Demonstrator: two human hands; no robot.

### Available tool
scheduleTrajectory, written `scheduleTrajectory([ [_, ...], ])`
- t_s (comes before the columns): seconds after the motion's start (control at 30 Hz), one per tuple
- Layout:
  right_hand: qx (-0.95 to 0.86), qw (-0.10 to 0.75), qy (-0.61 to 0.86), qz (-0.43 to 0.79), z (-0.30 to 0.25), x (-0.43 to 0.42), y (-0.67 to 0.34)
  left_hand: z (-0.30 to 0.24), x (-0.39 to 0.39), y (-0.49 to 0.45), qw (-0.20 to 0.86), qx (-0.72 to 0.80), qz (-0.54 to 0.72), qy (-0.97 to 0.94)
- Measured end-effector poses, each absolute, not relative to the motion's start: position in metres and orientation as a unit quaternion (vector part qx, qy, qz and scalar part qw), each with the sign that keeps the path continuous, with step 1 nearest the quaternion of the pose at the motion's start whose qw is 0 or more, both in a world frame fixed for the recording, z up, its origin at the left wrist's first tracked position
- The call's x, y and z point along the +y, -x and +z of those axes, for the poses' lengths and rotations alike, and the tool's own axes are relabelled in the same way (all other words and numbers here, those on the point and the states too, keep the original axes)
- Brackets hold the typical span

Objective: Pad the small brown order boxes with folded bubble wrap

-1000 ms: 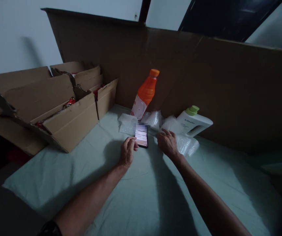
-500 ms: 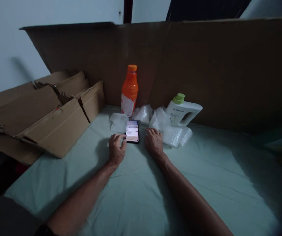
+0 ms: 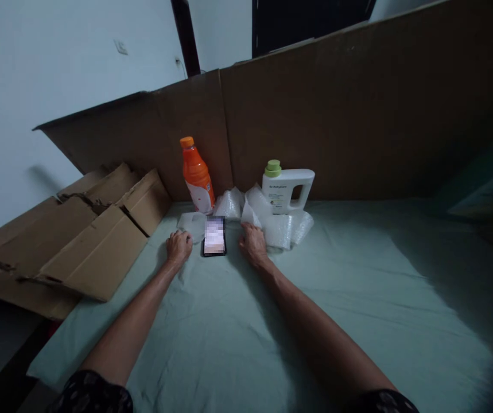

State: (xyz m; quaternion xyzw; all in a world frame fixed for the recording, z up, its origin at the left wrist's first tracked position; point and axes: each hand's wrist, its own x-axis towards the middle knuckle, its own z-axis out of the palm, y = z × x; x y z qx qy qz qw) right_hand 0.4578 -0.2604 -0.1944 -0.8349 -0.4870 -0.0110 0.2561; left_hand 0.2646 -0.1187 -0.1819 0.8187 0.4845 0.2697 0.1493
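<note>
My left hand (image 3: 179, 245) rests on the green sheet, its fingers loosely bent and holding nothing that I can see. It lies to the left of a phone (image 3: 214, 238), clear of it, and close to the near edge of a flat piece of bubble wrap (image 3: 190, 222). The phone lies face up with its screen lit; part of the picture is pixelated. On its other side my right hand (image 3: 253, 245) lies on the sheet with loosely bent fingers, beside crumpled bubble wrap (image 3: 277, 229). No object shows in it.
An orange bottle (image 3: 197, 175) and a white jug with a green cap (image 3: 287, 189) stand behind the bubble wrap. Tall cardboard (image 3: 336, 120) forms a wall at the back. A divided cardboard box (image 3: 95, 252) sits at the left of the green sheet (image 3: 229, 338).
My left hand has drawn away from the phone's left edge, toward the left. My right hand remains beside the bubble wrap. The view has turned and tilted, shifting the objects leftward in the picture.
</note>
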Motion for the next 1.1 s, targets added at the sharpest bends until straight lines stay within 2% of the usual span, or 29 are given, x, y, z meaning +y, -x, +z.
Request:
scheduleTrajectory([
  [0.17, -0.493, 0.256, 0.831, 0.001, -0.193, -0.26, -0.461, -0.17, -0.118, -0.267, 0.171, 0.483, 0.376, -0.772],
  [0.4, -0.527, 0.24, 0.815, -0.001, -0.195, -0.258, -0.462, -0.12, -0.136, -0.315, 0.187, 0.375, 0.509, -0.752],
  [0.47, -0.538, 0.232, 0.81, -0.005, -0.196, -0.257, -0.461, -0.111, -0.139, -0.341, 0.17, 0.323, 0.482, -0.797],
  [0.6, -0.574, 0.218, 0.789, -0.016, -0.196, -0.257, -0.46, -0.115, -0.136, -0.387, 0.141, 0.218, 0.312, -0.914],
  [0.77, -0.594, 0.207, 0.777, -0.025, -0.2, -0.255, -0.462, -0.127, -0.119, -0.402, 0.16, 0.216, 0.222, -0.937],
  [0.9, -0.602, 0.209, 0.77, -0.031, -0.202, -0.253, -0.462, -0.118, -0.114, -0.395, 0.174, 0.21, 0.22, -0.937],
  [1.1, -0.641, 0.214, 0.736, -0.044, -0.194, -0.259, -0.454, -0.106, -0.131, -0.394, 0.154, 0.242, 0.317, -0.904],
])
